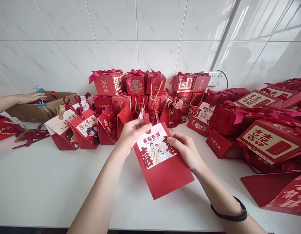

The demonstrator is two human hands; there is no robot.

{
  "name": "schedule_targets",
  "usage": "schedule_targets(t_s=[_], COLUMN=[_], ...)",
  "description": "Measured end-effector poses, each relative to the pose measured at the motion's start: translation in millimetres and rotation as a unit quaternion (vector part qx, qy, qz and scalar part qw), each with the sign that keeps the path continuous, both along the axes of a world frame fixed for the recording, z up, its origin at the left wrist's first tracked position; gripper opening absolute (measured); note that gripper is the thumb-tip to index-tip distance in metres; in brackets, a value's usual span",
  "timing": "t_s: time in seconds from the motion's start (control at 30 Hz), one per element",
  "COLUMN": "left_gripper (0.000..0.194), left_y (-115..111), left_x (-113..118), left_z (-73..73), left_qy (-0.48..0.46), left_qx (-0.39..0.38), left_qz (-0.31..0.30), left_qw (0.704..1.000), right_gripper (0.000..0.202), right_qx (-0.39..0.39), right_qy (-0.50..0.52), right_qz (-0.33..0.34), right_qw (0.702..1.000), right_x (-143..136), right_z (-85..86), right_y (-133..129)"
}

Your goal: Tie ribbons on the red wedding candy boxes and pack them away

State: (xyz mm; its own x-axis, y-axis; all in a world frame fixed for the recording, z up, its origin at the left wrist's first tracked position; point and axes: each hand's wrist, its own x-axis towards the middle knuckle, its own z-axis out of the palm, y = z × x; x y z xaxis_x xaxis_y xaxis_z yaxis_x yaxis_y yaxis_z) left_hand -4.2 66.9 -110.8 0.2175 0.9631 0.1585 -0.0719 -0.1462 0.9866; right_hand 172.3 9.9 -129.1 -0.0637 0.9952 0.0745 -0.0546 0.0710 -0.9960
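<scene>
One red gift box (pixel 174 179) is held over the bench (pixel 55 185), its long axis slanting from a plain lower end, nearest the wearer, up and leftward to its far end. Whether that lower end touches the bench cannot be told. At the box's right long side is the right hand (pixel 186 151), its grip pinching the edge beside the white printed panel (pixel 155 153), thumb in front. At the far end is the left hand (pixel 131 135), its grip pinching the top by the corner, thumb also in front; the right is thus nearer the plain end. Well apart to the box's right lies another red box (pixel 277 190), cut off by the view. Beyond it and leftward stand peaked boxes (pixel 85 128); far left, a co-worker's hand (pixel 31 98) is at a brown carton (pixel 27 113). Straight beyond it are stacked boxes (pixel 136 82), then the tiled wall (pixel 160 21).
</scene>
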Motion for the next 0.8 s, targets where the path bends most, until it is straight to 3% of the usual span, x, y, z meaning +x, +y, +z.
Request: schedule_targets(t_s=[0.17, 0.43, 0.67, 0.8], left_gripper=[0.03, 0.024, 0.02, 0.018], left_y=[0.3, -1.5, -1.5, -1.2], left_x=[1.2, 8.7, 6.8, 7.3], left_z=[-1.7, -3.5, -2.6, -3.2], left_qy=[-0.005, 0.023, -0.021, -0.004], left_qx=[0.018, 0.118, 0.099, 0.111], left_qz=[0.011, 0.083, 0.035, 0.053], left_qw=[1.0, 0.989, 0.994, 0.992], right_gripper=[0.023, 0.024, 0.023, 0.027], right_qx=[0.001, 0.0, 0.011, 0.014], right_qy=[-0.005, 0.005, -0.002, -0.026], right_qz=[-0.003, -0.013, -0.012, -0.01], right_qw=[1.0, 1.0, 1.0, 1.0], right_x=[-1.2, 0.2, 0.2, -0.5], right_z=[1.3, -1.0, 0.2, -2.1], right_y=[-0.9, 1.9, -0.4, 0.0])
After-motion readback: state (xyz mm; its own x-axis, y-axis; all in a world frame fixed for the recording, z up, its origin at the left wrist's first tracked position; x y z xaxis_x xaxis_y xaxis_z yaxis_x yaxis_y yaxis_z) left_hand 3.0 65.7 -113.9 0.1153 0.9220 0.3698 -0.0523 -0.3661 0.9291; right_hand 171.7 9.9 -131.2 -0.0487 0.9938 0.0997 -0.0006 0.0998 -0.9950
